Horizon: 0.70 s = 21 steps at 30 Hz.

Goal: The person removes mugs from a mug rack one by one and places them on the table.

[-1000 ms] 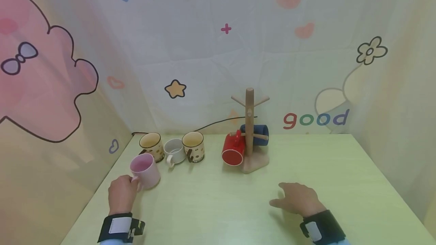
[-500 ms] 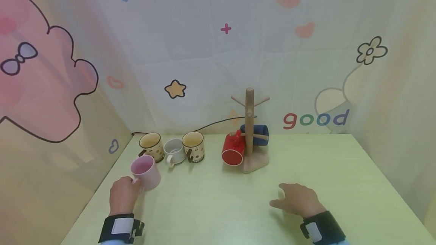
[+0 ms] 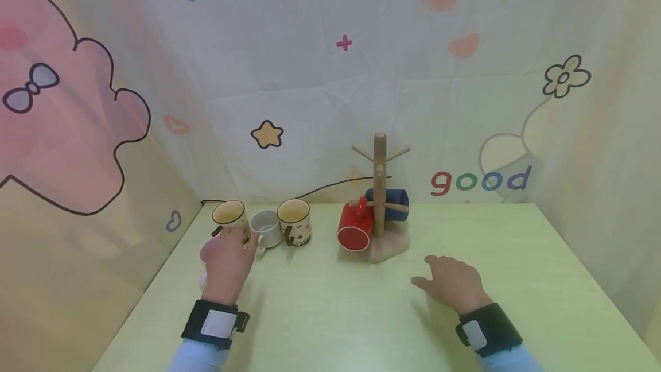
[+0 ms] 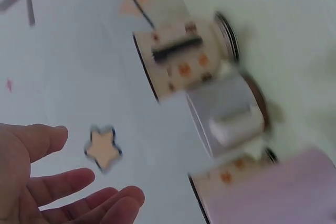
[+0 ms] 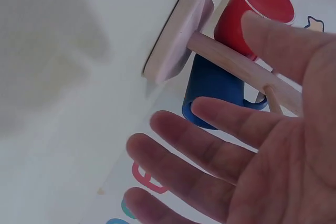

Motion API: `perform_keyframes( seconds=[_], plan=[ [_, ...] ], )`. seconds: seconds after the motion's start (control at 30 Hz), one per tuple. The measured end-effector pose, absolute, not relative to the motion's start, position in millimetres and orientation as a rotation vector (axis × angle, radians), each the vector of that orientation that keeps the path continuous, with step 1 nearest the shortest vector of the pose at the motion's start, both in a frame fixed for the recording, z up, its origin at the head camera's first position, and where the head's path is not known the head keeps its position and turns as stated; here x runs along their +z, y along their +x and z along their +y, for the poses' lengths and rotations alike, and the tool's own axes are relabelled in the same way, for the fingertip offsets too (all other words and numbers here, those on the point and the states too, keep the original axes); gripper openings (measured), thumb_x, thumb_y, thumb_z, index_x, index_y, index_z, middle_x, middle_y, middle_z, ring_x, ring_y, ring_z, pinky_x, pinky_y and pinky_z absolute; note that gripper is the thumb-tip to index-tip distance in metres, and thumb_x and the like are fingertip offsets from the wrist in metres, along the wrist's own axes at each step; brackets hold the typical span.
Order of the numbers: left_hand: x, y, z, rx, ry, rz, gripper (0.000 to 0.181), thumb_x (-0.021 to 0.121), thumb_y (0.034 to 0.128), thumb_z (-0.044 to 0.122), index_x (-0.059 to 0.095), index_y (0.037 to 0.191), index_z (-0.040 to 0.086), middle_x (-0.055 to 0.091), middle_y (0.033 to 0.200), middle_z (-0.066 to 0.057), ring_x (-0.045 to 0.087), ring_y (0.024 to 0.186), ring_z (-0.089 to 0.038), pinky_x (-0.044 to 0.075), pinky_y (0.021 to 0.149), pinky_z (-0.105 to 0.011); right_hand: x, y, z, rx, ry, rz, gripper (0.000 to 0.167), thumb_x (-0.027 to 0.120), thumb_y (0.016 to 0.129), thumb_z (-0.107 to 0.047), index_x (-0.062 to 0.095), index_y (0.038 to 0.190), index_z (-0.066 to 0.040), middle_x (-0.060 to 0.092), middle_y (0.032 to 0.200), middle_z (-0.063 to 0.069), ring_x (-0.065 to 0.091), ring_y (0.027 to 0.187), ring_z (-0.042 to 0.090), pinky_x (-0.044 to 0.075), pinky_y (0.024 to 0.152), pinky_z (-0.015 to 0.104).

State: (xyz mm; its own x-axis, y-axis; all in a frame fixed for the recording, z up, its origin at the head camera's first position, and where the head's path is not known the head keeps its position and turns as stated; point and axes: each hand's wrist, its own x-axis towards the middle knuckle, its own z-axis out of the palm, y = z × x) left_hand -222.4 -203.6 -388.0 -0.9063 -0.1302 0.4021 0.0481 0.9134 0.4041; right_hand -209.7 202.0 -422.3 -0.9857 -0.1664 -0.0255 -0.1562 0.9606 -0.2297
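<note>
While your left hand, loose-fingered and grasping nothing, partly hides the pink mug, the table seems to bear it; your right hand, likewise unladen, hovers near the rack.

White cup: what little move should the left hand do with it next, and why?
Perhaps the left hand should move to the white cup and pinch its handle. Its fingers are open and near the cup, the handle points toward the near side, and the mug tree has bare upper pegs.
</note>
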Motion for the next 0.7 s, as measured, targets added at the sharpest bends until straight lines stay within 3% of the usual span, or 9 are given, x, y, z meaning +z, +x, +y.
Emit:
perform_keyframes(
  seconds=[0.27, 0.37, 0.47, 0.6, 0.7],
  plan=[
    [-385.5, -262.4, -123.5, -0.536, -0.232, -2.792, 0.037, 0.062, 0.098, 0.035, 0.069, 0.11, 0.0, 0.068, 0.098, -0.015, 0.066, 0.086, -0.03, 0.055, 0.071, -0.045, -406.8, -233.2, 195.7, -0.359, -0.254, 3.185, 0.058, 0.071, 0.089, -0.042, 0.063, 0.122, 0.005, 0.07, 0.102, 0.022, 0.068, 0.085, 0.038, 0.056, 0.062, 0.048],
    [-382.9, -280.3, -100.9, -0.503, -0.294, -2.855, 0.041, 0.06, 0.0991, 0.039, 0.069, 0.119, 0.004, 0.069, 0.11, -0.013, 0.067, 0.097, -0.029, 0.056, 0.079, -0.043, -399.6, -242.4, 192.6, -0.366, -0.241, 3.226, 0.058, 0.069, 0.09, -0.043, 0.062, 0.123, 0.005, 0.069, 0.1, 0.022, 0.067, 0.077, 0.035, 0.054, 0.056, 0.044],
    [-380.1, -296.9, -84.4, -0.502, -0.327, -2.901, 0.042, 0.058, 0.1, 0.039, 0.066, 0.125, 0.006, 0.068, 0.118, -0.013, 0.065, 0.103, -0.03, 0.055, 0.085, -0.043, -391.6, -251.6, 187.6, -0.37, -0.228, 3.25, 0.06, 0.067, 0.092, -0.043, 0.06, 0.126, 0.006, 0.068, 0.103, 0.024, 0.067, 0.079, 0.036, 0.055, 0.058, 0.046],
    [-378.2, -315.6, -68.5, -0.496, -0.353, -2.924, 0.042, 0.056, 0.1011, 0.039, 0.063, 0.131, 0.01, 0.067, 0.121, -0.012, 0.064, 0.106, -0.029, 0.054, 0.088, -0.043, -383.0, -264.6, 181.2, -0.375, -0.219, 3.271, 0.063, 0.065, 0.094, -0.043, 0.055, 0.132, 0.006, 0.065, 0.111, 0.027, 0.066, 0.086, 0.04, 0.056, 0.064, 0.05],
    [-375.2, -324.2, -57.7, -0.463, -0.402, -2.939, 0.042, 0.055, 0.102, 0.038, 0.062, 0.133, 0.012, 0.066, 0.119, -0.011, 0.064, 0.104, -0.027, 0.054, 0.087, -0.041, -379.7, -272.5, 178.5, -0.372, -0.24, 3.292, 0.06, 0.062, 0.096, -0.042, 0.054, 0.133, 0.005, 0.064, 0.11, 0.026, 0.066, 0.082, 0.039, 0.056, 0.062, 0.049]
  ],
)
